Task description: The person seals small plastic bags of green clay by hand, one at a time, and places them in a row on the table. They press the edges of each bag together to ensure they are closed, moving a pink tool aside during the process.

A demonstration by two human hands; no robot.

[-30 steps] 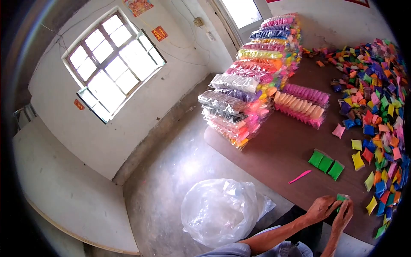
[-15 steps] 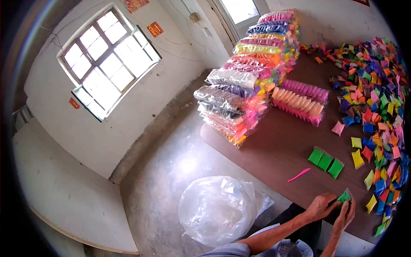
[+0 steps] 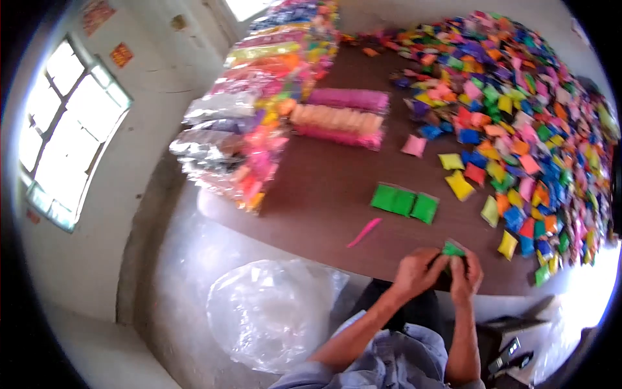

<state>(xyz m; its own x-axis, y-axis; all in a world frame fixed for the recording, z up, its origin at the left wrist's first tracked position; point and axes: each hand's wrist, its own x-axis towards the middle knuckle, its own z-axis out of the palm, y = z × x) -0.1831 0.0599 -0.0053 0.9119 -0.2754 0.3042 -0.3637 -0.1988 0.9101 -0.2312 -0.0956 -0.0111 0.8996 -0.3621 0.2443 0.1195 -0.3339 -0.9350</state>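
Observation:
Both hands meet over the front edge of the brown table. My left hand [image 3: 416, 272] and my right hand [image 3: 466, 275] are closed on one small green packet [image 3: 453, 248], whose top shows above the fingers; its lower part is hidden by them. Just beyond, several green packets [image 3: 403, 202] lie side by side in a short row. A thin pink plastic knife-like tool [image 3: 364, 232] rests on the table to the left of the hands.
A big heap of mixed coloured packets [image 3: 518, 149] covers the table's right side. Clear bags of packets in stacked rows [image 3: 240, 110] stand at the left, with loose bagged rows [image 3: 340, 120] beside them. A large clear plastic bag [image 3: 269, 311] is on the floor.
The camera view has swung to the right, so the table and heap appear further left. Both hands still hold the green packet; the green row and pink tool stay in place on the table.

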